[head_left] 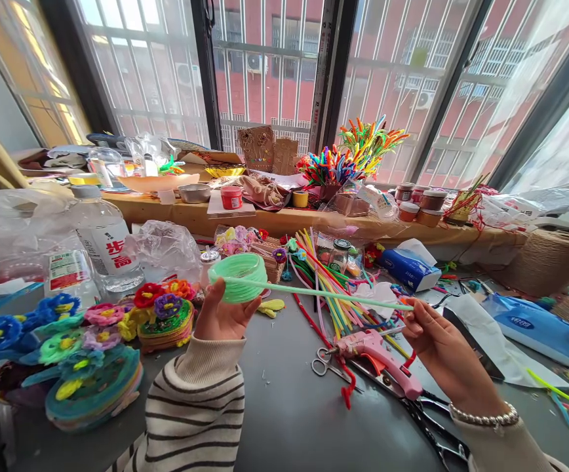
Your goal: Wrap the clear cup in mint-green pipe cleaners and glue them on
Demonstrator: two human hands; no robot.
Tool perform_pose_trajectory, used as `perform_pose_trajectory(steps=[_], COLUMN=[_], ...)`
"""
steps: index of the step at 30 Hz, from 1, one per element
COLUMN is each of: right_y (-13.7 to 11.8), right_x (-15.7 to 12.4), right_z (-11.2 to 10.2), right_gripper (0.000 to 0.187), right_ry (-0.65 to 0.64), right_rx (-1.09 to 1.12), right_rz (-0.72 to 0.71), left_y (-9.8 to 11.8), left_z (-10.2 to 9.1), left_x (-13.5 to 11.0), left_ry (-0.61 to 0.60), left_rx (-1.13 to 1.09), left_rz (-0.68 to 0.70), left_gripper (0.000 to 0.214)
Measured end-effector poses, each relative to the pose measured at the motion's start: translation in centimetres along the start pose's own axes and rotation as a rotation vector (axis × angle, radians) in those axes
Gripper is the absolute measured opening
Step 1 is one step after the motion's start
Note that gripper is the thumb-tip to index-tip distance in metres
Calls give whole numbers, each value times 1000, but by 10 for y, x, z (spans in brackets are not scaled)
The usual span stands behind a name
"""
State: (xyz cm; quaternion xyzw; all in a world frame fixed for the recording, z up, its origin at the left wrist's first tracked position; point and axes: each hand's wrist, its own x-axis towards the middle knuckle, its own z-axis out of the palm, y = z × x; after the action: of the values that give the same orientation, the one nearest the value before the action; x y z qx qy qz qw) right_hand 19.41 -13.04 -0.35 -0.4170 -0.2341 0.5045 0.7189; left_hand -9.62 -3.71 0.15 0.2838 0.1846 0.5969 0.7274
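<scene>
My left hand is closed round a small pale green bowl whose wall is built of coiled strands, lifted above the grey table. From the bowl a straight light green pipe cleaner stretches across to the right. Its far end is pinched between the thumb and fingers of my right hand, which wears a beaded bracelet. Below the strand lie a pink glue gun, small scissors and a larger black-handled pair of scissors.
A bundle of coloured pipe cleaners lies behind the glue gun. Fuzzy flowers on round coiled bases stand at the left, near a large clear bottle. Blue tissue packs lie at the right. A cluttered ledge runs below the window.
</scene>
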Motion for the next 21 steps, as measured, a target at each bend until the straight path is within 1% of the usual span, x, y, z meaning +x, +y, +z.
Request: perform_pose_trajectory(steps=[7,10,16,21], right_y=[3,4,4,5], right_x=[-1,-1,2,2], right_z=[10,15,17,14], right_gripper=[25,22,21,24], right_ry=[-1,-9,-10,-12], right_rx=[66,66,112,179], right_rz=[42,34,41,69], left_y=[0,0,0,2], left_z=[1,1,0,1], left_x=[1,1,2,0], left_ry=[18,17,36,12], left_rx=[20,19,18,39], left_rz=[3,9,45,0], left_gripper=[61,61,42,25])
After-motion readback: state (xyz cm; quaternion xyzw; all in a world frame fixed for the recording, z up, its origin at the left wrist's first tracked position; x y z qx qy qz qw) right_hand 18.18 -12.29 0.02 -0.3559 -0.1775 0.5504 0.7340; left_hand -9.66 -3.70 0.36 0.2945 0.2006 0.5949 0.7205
